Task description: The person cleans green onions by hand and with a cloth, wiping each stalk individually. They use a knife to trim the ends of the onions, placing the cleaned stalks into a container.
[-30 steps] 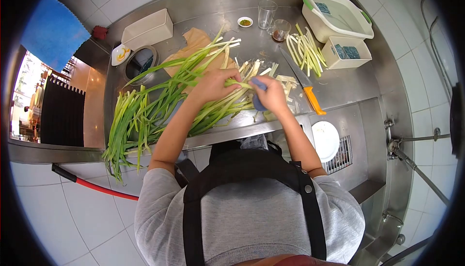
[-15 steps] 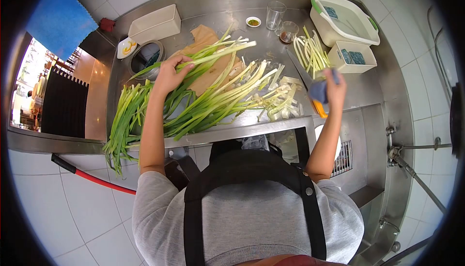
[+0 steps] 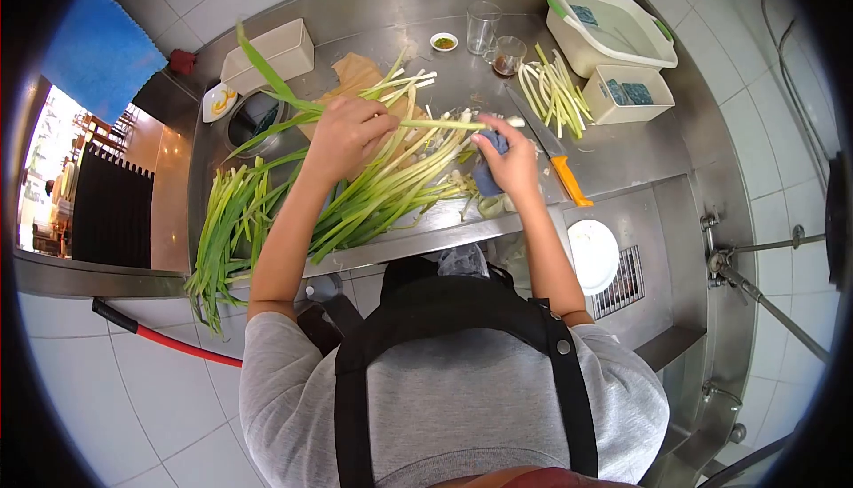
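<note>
My left hand (image 3: pixel 353 137) is closed round a green onion (image 3: pixel 425 124), whose leaves stick up past my wrist to the left. The white end reaches my right hand (image 3: pixel 514 164), where thumb and fingers pinch the stalk near that end. Bunched in the same right hand is a blue cloth (image 3: pixel 489 168). Below both hands lies a large heap of green onions (image 3: pixel 355 212), its leaves hanging over the counter's front edge. Trimmed pale scraps are partly hidden under my right hand. A knife with an orange handle (image 3: pixel 569 180) rests to the right, touched by neither hand.
Cleaned stalks (image 3: pixel 553 97) lie in a pile beyond the knife. Behind are a glass mug (image 3: pixel 482 28), a smaller glass cup (image 3: pixel 508 55) and a sauce dish (image 3: pixel 443 42). A water-filled tub (image 3: pixel 613 66) stands back right. A white plate (image 3: pixel 593 257) sits in the sink.
My right hand, with the blue cloth, has come left from beside the knife to the stalk's white end. My left hand has moved slightly right and down.
</note>
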A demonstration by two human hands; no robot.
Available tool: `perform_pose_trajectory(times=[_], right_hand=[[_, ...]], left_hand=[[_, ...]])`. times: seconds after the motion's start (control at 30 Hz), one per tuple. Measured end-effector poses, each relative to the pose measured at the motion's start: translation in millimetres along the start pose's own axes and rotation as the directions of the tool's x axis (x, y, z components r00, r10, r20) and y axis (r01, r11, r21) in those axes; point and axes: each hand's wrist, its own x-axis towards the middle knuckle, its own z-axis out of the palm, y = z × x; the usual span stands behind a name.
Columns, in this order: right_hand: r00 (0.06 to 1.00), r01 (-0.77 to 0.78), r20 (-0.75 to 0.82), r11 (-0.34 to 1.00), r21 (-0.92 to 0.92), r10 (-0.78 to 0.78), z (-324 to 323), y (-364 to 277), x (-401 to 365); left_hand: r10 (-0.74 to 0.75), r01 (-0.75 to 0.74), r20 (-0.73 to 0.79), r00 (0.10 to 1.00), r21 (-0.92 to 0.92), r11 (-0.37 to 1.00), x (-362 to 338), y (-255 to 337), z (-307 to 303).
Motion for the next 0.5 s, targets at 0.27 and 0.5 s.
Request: perform_pose_trajectory(times=[0.27, 0.5], right_hand=[[0.975, 0.14, -0.127, 0.947, -0.288, -0.183, -0.8, -14.7, -0.7], [0.861, -0.126, -0.5, 0.913, -0.387, -0.094, -23.6, 26.5, 32.8]], left_hand=[[0.025, -0.025, 0.004, 1.0, 0.039, 0.999, -3.4, 2.8, 3.1], [-0.012, 0.012, 0.001, 1.0, -0.019, 1.0, -12.1, 4.9, 8.4]])
